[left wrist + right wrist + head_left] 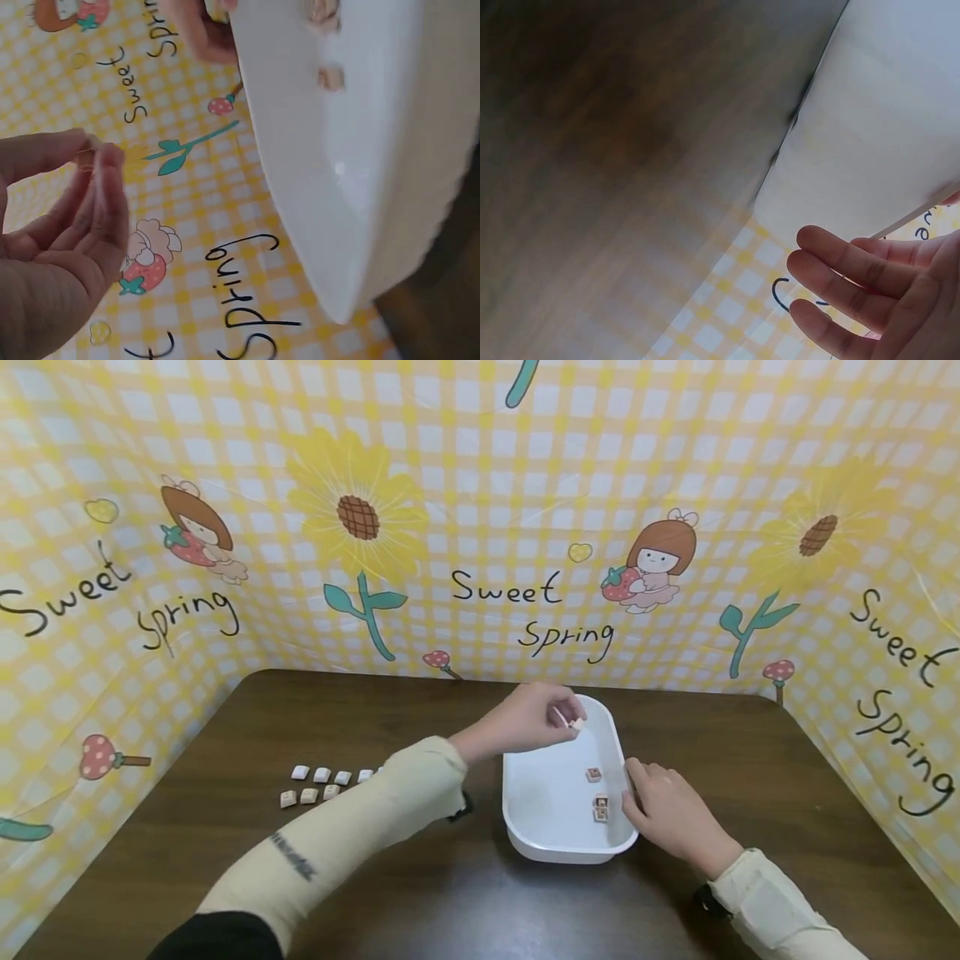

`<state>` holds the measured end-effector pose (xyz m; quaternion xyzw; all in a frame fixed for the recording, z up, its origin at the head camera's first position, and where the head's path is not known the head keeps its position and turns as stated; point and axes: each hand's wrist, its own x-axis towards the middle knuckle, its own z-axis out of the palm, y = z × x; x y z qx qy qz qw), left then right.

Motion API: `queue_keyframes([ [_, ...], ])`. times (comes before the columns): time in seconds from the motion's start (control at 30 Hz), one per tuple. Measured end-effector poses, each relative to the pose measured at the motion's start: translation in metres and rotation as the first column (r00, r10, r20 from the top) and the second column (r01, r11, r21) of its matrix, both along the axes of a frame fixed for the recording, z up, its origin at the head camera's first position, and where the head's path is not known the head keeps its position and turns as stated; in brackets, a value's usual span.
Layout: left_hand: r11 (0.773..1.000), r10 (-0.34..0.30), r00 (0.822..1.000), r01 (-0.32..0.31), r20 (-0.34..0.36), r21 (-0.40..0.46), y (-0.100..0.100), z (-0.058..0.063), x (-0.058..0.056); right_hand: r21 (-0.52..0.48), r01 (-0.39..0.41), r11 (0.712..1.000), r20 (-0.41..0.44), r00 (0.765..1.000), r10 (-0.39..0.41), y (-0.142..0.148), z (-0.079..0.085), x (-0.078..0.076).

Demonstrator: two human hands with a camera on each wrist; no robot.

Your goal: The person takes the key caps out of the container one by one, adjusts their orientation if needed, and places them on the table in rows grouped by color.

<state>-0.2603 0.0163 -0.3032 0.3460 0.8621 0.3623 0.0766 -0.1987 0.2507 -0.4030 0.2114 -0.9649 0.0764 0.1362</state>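
Observation:
My left hand (528, 718) is over the far end of a white plastic tub (543, 843), pinching a small pale keycap (577, 724) between thumb and fingertips. In the left wrist view the pinching fingers largely cover that keycap. Several brownish keycaps (594, 774) lie on the tub floor along its right side, some in a close group. At the tub's right rim, my right hand (678, 814) grips the edge with thumb and forefinger. Its other fingers (847, 292) are loosely bent beside the outer wall in the right wrist view.
On the dark wooden table (390, 902), two rows of white and beige keycaps (309, 795) lie at the left, partly hidden by my left sleeve (352, 818). A yellow checked cloth (480, 510) with printed flowers and lettering hangs behind and along both sides.

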Motion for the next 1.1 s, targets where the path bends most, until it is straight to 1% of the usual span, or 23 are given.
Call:
queue_keyframes([
  [0.07,0.998,0.001,0.999,-0.003,0.035,0.062,-0.015,-0.002,0.008,0.002,0.003,1.000,-0.002,1.000,-0.003,0.000,-0.001,0.000],
  [0.13,0.993,0.000,0.996,-0.010,0.088,0.117,-0.029,-0.005,0.016,0.000,0.005,1.000,0.003,1.000,-0.005,0.000,-0.001,0.000],
  [0.23,0.978,-0.019,0.984,-0.019,0.178,0.207,-0.047,-0.008,0.026,0.001,0.008,1.000,0.009,1.000,-0.008,0.000,-0.001,0.001],
  [0.3,0.968,-0.021,0.972,-0.039,0.236,0.249,-0.057,-0.010,0.032,0.001,0.011,1.000,0.015,1.000,-0.011,0.000,0.000,0.002],
  [0.4,0.956,-0.020,0.962,-0.062,0.271,0.288,-0.070,-0.011,0.040,0.005,0.017,1.000,0.023,1.000,-0.017,-0.001,0.000,0.002],
  [0.47,0.952,-0.005,0.962,-0.079,0.273,0.296,-0.078,-0.012,0.045,0.003,0.019,1.000,0.026,0.999,-0.019,-0.001,0.000,0.002],
  [0.63,0.946,0.037,0.971,-0.110,0.234,0.306,-0.099,-0.018,0.056,-0.003,0.014,1.000,0.023,1.000,-0.014,-0.002,0.001,0.002],
  [0.77,0.938,0.077,0.972,-0.146,0.223,0.316,-0.121,-0.024,0.062,-0.001,0.009,1.000,0.019,1.000,-0.009,-0.002,0.001,0.002],
  [0.83,0.928,0.099,0.966,-0.176,0.240,0.330,-0.134,-0.027,0.064,0.002,0.009,1.000,0.017,1.000,-0.009,-0.002,0.001,0.002],
  [0.93,0.909,0.137,0.949,-0.234,0.283,0.346,-0.153,-0.033,0.067,0.004,0.011,1.000,0.017,1.000,-0.011,-0.002,0.000,0.002],
  [1.0,0.902,0.174,0.938,-0.274,0.298,0.334,-0.166,-0.036,0.069,0.005,0.014,1.000,0.019,1.000,-0.014,-0.001,0.000,0.002],
  [1.03,0.898,0.193,0.934,-0.292,0.302,0.329,-0.172,-0.038,0.070,0.004,0.015,1.000,0.021,1.000,-0.015,-0.001,0.000,0.002],
  [1.1,0.895,0.241,0.928,-0.326,0.285,0.304,-0.184,-0.041,0.072,0.004,0.015,1.000,0.024,1.000,-0.015,-0.001,-0.001,0.002],
])
